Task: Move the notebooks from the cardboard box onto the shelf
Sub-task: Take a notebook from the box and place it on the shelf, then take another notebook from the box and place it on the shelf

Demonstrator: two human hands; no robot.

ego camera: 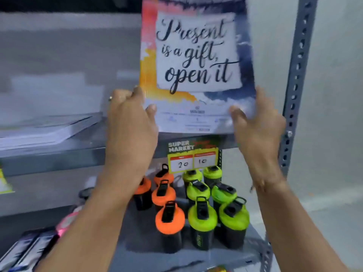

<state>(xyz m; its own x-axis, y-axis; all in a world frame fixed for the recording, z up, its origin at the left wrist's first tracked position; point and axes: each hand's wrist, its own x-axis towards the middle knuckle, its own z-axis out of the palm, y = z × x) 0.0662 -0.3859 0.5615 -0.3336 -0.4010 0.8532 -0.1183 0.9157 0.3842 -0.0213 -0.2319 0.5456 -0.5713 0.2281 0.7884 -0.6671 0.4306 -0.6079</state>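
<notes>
Both hands grasp one notebook (196, 63) upright at upper centre, above the shelf (59, 156) edge; left hand (129, 122) grips its lower left corner, right hand (257, 122) its lower right; its top is cut off by the frame; small print near its bottom is unreadable; a blurred stack (45, 130) lies mid-left; bottles (196, 205) stand below, partly hidden by the forearms.

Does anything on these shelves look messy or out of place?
Mostly tidy. The bottles stand in neat rows. Only the paper stack on the left of the upper shelf looks loosely fanned. Both hands hold the notebook upright.
</notes>
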